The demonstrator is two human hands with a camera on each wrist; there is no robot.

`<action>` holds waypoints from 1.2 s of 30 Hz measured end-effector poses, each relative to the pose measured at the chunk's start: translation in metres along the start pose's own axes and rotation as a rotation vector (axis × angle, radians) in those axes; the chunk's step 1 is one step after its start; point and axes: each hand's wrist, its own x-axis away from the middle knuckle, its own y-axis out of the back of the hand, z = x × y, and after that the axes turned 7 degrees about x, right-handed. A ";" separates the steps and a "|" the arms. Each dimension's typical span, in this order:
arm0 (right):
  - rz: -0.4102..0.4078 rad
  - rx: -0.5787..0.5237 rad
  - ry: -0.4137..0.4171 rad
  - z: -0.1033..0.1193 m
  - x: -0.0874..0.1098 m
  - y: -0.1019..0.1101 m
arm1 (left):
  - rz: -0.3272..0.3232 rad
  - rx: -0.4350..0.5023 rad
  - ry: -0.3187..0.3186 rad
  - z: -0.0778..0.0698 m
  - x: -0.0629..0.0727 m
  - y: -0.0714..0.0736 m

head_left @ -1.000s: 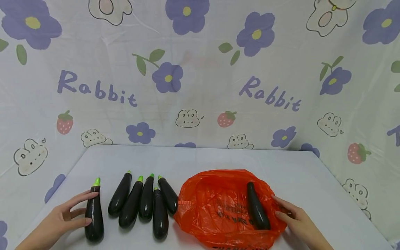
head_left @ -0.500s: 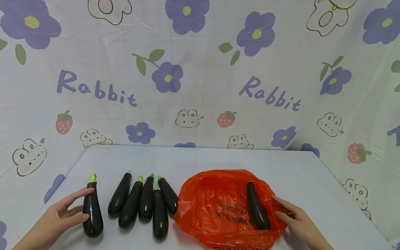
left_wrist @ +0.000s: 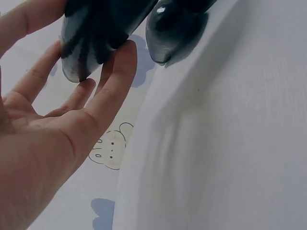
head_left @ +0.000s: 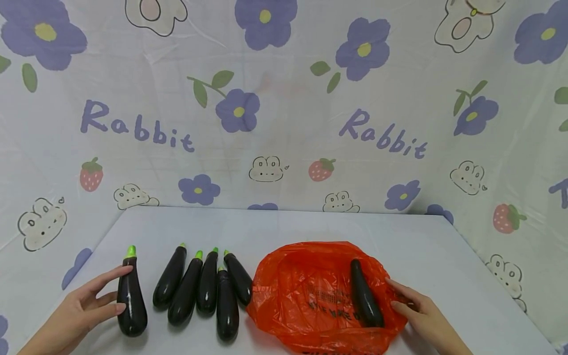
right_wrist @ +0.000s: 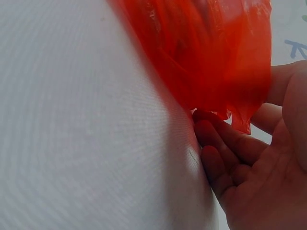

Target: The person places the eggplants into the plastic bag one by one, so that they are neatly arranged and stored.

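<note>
At the left end of a row, my left hand (head_left: pixel 82 305) holds a glossy dark eggplant (head_left: pixel 132 313), its green stem pointing away from me. The thumb and fingertips lie against its left side and top. In the left wrist view that eggplant (left_wrist: pixel 98 36) sits between thumb and fingers. My right hand (head_left: pixel 428 315) pinches the right rim of a red plastic bag (head_left: pixel 288 301), which lies spread with its mouth up. One eggplant (head_left: pixel 365 296) rests inside, toward the bag's right. The right wrist view shows the fingers (right_wrist: pixel 216 165) low beside the red plastic.
Several more eggplants lie side by side between my left hand and the bag, among them a front one (head_left: pixel 228 310) and a rightmost one (head_left: pixel 239 278) close to the bag. The white table (head_left: pixel 284 224) meets a printed cloth (head_left: pixel 284 123) behind and at both sides.
My left hand and its eggplant have shifted slightly left and away from me, mostly in the first half second. The right hand, the bag and the other eggplants have stayed put.
</note>
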 end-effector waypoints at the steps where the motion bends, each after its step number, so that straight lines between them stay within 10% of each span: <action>1: 0.002 0.004 0.004 0.000 0.000 0.000 | 0.002 0.000 -0.002 0.000 0.000 0.000; 36: -0.004 0.008 -0.014 0.002 -0.001 -0.001 | 0.055 0.035 -0.048 -0.011 0.007 -0.016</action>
